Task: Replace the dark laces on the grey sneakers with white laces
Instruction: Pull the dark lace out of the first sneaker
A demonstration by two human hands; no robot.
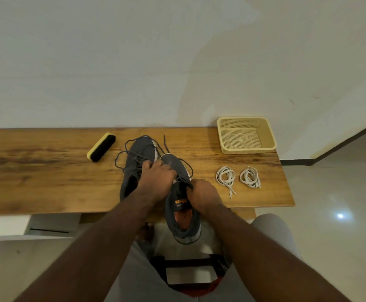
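Note:
Two grey sneakers lie on the wooden table (47,171). The far sneaker (139,151) rests toe away from me, its dark lace (125,149) loosened in loops around it. The near sneaker (183,216) hangs its heel over the table's front edge, orange insole showing. My left hand (156,182) reaches over both shoes and grips the dark laces at the near sneaker's eyelets. My right hand (204,195) pinches a dark lace on that shoe's right side. Two coiled white laces (225,177) (250,177) lie to the right.
A shoe brush (101,147) with a yellow back lies at the back left of the shoes. A cream plastic basket (246,135) stands at the table's back right corner against the wall. My knees and a stool sit below the front edge.

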